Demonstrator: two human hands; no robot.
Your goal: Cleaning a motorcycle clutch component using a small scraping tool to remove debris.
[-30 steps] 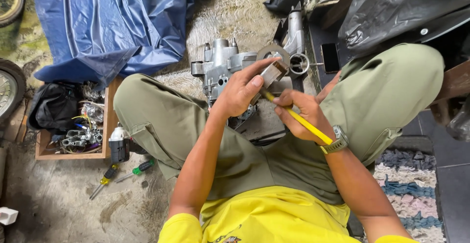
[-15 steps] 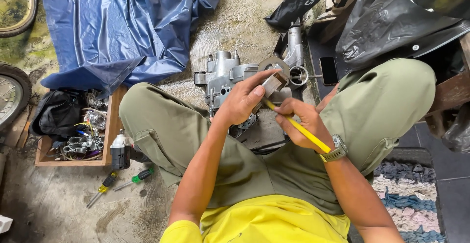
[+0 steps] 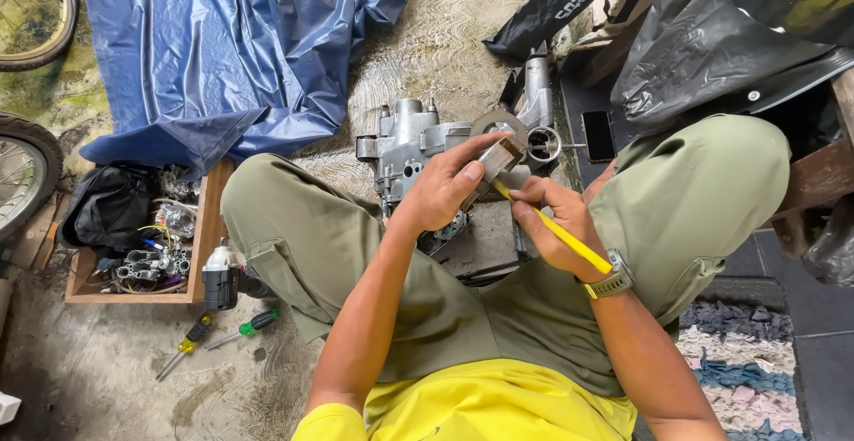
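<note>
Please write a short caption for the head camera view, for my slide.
Left hand holds a small metal block while right hand applies a yellow tool.

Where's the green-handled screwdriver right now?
The green-handled screwdriver lies on the floor at lower left of the head view, beside the yellow-handled screwdriver, just below the wooden tray.

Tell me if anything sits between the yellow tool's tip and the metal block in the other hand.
Nothing visible does. The left hand grips the metal block, and the yellow tool in the right hand meets the block's lower edge directly.
</note>
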